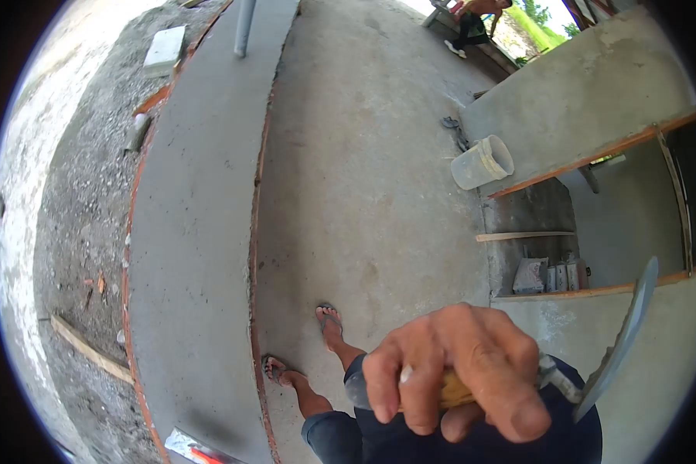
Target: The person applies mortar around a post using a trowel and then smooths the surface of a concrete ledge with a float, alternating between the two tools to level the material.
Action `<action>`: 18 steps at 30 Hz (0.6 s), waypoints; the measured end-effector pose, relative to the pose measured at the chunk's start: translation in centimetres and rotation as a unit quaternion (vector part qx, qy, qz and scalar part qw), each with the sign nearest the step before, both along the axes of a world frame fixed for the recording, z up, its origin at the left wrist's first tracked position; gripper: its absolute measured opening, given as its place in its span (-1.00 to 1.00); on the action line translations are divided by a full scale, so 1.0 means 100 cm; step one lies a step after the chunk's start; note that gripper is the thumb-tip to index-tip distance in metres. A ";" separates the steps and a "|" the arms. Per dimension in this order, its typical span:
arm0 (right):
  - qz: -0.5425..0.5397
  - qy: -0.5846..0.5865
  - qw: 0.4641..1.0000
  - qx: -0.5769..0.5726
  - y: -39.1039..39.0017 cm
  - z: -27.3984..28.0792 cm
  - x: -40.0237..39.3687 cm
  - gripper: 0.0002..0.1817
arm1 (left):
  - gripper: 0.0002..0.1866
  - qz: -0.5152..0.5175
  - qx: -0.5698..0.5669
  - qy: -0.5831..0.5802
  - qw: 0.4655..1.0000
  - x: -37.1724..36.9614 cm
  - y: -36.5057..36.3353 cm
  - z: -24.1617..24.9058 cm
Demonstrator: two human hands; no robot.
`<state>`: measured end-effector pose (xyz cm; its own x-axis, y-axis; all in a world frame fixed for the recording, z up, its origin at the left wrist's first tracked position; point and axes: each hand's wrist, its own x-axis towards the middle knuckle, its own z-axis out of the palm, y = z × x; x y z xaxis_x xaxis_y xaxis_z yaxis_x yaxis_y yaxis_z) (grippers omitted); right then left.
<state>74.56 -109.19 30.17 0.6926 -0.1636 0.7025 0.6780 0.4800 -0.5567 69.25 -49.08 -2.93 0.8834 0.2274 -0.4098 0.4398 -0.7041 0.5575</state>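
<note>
Head view: trowel (625, 340) gripped close to our eyes

We hold the trowel in one hand, which we take for the right hand (452, 352), high in front of our dark shorts (479, 441). The fingers curl well round the yellowish handle (456, 393), with no wide gap left. Our left hand is out of sight, so we cannot tell how it stands.

We judge the tool light enough for one hand, with a stiff metal blade seen nearly edge-on. One side of it looks ragged, perhaps with dried cement. The handle is the place to take hold; it could turn slippery when wet, and the blade's edge is best kept off our skin.

Beside our sandalled feet (329, 321) runs a smooth grey strip (193, 232), which may be soft and easy to mark. A pipe (244, 31) stands in the way at its far end, and a flat tool with an orange handle (201, 450) lies at its near end. Across the floor (363, 193), a bucket (483, 162) tilts beside the low wall (580, 85), with dark footwear (458, 133) near it. Farther off, we see another person (475, 27).
</note>
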 end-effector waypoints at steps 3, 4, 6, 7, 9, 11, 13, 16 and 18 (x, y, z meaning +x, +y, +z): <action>-0.104 0.147 0.984 -0.001 -0.017 -0.047 -0.005 -0.72 | -0.69 0.216 -0.008 0.054 0.975 0.013 -0.051 0.052; -0.127 0.215 0.968 0.020 -0.033 -0.069 -0.011 -0.68 | -0.70 0.254 -0.040 0.015 0.966 0.015 -0.051 0.052; -0.168 0.356 0.916 0.078 -0.073 -0.138 -0.037 -0.83 | -0.62 0.293 -0.005 0.024 0.956 0.021 -0.028 0.044; -0.197 0.442 0.871 0.086 -0.091 -0.172 -0.054 -0.86 | -0.56 0.283 0.025 -0.010 0.959 0.021 -0.011 0.033; -0.283 0.594 0.748 0.083 -0.105 -0.239 -0.093 -0.89 | -0.51 0.311 0.072 0.030 0.947 0.027 0.013 0.030; -0.311 0.709 0.629 0.069 -0.111 -0.296 -0.143 -0.85 | -0.51 0.325 0.051 0.036 0.944 0.026 0.034 0.022; -0.300 0.791 0.529 0.060 -0.109 -0.324 -0.190 -0.76 | -0.57 0.336 0.055 0.049 0.939 0.024 0.040 0.018; -0.265 0.842 0.470 0.019 -0.100 -0.335 -0.245 -0.78 | -0.68 0.361 -0.010 0.040 0.932 0.026 0.044 0.001; -0.246 0.862 0.443 0.014 -0.097 -0.332 -0.263 -0.78 | -0.75 0.358 -0.046 0.064 0.930 0.041 0.030 -0.010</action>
